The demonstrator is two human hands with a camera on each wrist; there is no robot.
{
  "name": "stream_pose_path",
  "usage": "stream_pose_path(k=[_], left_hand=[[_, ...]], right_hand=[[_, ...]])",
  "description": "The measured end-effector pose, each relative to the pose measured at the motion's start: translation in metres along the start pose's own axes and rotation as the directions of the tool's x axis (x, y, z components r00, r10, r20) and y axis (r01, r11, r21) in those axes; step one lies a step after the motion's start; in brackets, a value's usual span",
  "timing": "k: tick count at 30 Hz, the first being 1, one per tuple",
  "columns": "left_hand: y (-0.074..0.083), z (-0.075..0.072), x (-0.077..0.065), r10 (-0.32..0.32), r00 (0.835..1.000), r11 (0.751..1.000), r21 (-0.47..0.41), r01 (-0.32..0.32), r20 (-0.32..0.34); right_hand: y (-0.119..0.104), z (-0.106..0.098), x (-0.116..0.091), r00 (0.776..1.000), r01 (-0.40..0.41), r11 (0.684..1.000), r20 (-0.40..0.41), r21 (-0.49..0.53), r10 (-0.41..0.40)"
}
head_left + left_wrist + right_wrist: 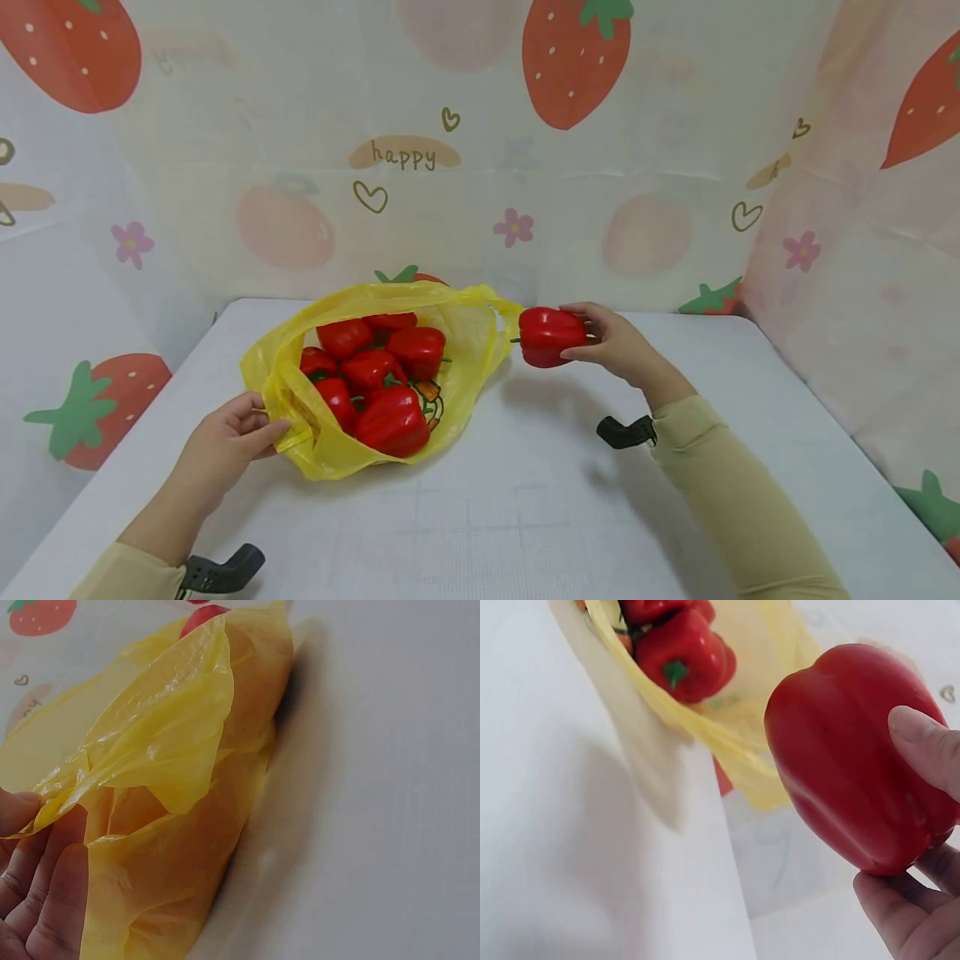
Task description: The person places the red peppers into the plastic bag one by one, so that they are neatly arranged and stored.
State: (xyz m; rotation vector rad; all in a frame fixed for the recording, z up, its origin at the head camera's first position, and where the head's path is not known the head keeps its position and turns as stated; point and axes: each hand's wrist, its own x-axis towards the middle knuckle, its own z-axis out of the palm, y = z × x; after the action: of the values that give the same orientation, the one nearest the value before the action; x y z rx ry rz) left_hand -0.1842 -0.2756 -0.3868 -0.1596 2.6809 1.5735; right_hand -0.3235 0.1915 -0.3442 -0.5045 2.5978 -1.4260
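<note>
A yellow plastic bag [465, 350] lies on the table with its mouth spread toward me, several red bell peppers [372, 371] piled inside. My left hand [228, 437] pinches the bag's near left edge between thumb and fingers. In the left wrist view the bag's folded rim [150, 742] rises from that pinch. Just right of the bag's mouth, my right hand [611, 342] holds one red bell pepper [551, 336] above the table, its green stem pointing left. The right wrist view shows the thumb on one side of this pepper [855, 757] and fingers on the other.
The white table [510, 517] extends in front of and to the right of the bag. A strawberry-printed cloth [465, 225] hangs behind it and on both sides. Each wrist carries a black camera mount [626, 432].
</note>
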Motion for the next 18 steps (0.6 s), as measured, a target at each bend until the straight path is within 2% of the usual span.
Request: stream_pose_path(k=[9, 18], left_hand=[[-0.001, -0.001, -0.001, -0.015, 1.0, 1.0, -0.012, 0.015, 0.004], [-0.001, -0.001, -0.002, -0.017, 1.0, 1.0, -0.008, 0.017, -0.003]], right_hand=[[-0.024, 0.03, 0.014, 0.995, 0.021, 1.0, 0.1, -0.009, -0.02], [-0.037, 0.061, 0.026, 0.974, 0.081, 0.995, 0.216, -0.066, -0.065]])
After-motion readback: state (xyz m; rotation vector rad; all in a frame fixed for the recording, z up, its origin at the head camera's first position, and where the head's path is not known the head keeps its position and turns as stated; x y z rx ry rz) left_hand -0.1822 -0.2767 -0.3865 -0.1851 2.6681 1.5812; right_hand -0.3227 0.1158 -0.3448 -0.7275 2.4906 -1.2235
